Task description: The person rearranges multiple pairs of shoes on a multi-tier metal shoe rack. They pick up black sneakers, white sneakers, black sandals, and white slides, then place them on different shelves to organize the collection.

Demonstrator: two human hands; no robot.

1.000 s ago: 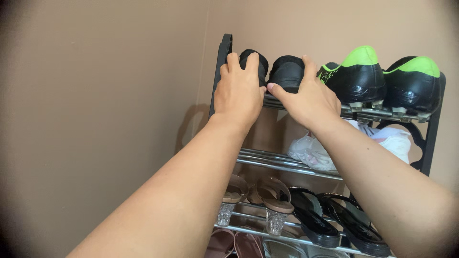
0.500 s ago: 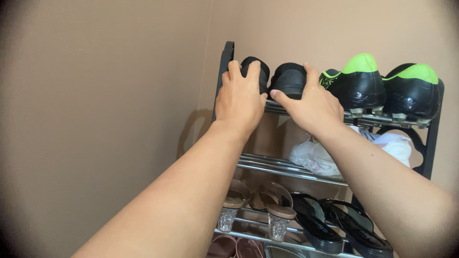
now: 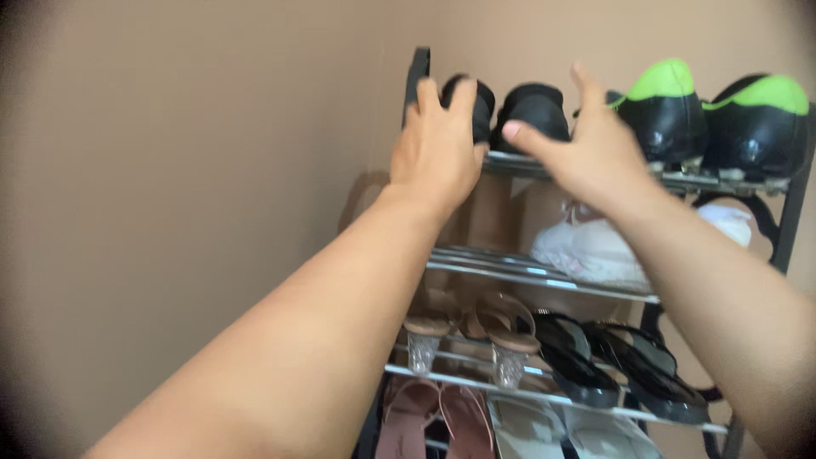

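The fingers of the left hand are curling over the heel of the left black slip-on shoe, gripping it from above where it is sitting at the far left end of the top shelf, just beside the rack's black side post. The fingers of the right hand are spreading open and are holding nothing; the thumb is hovering in front of the right black slip-on shoe, and whether it is touching is not clear because of blur. Both shoes are lying side by side, heels facing outward.

To their right on the same shelf, a pair of black football boots with bright green heels is resting on the rails. The shelves belong to a tiered shoe rack of chrome rails and black plastic sides, standing against a beige wall. Below, white lace shoes are sitting on the second tier, with tan clear-heeled sandals and black glossy flat sandals beneath.
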